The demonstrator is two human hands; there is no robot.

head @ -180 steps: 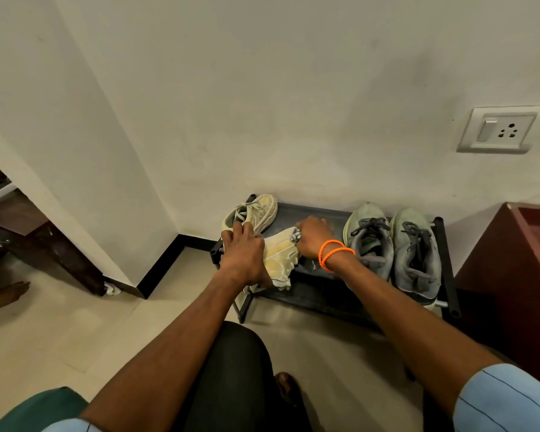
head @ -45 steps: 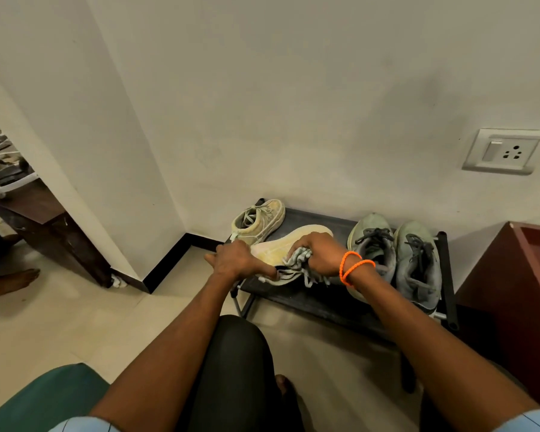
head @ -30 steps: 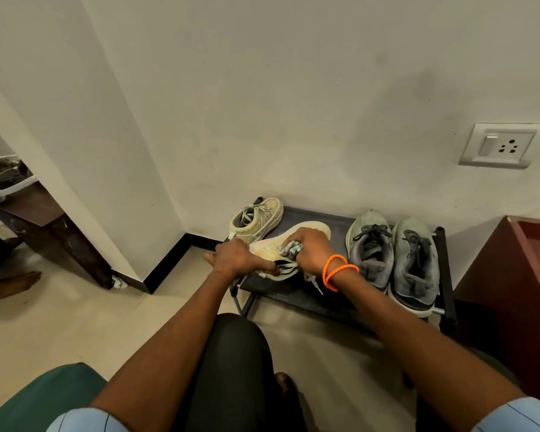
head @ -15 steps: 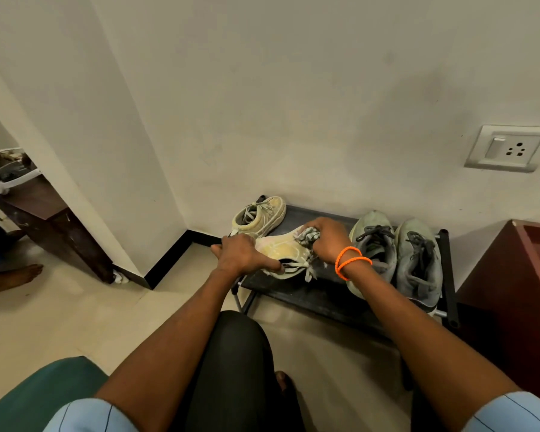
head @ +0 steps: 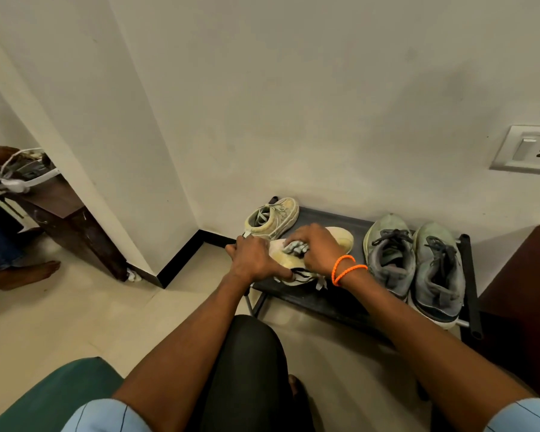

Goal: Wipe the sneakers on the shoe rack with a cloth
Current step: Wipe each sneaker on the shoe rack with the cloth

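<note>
While tipped sole-up: sneaker (head: 296, 258), toe toward wall.

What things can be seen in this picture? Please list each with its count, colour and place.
shoe rack: one, black, against the wall
yellow sneaker: one, upright at the rack's left end
held sneaker: one, pale yellow, turned sole up over the rack
grey sneakers: two, side by side at the rack's right end
cloth: one, grey-white, on the held sneaker's sole
wall socket: one, white, right wall
bracelets: two, orange, right wrist
left hand: grips the held sneaker
right hand: holds the cloth
</note>
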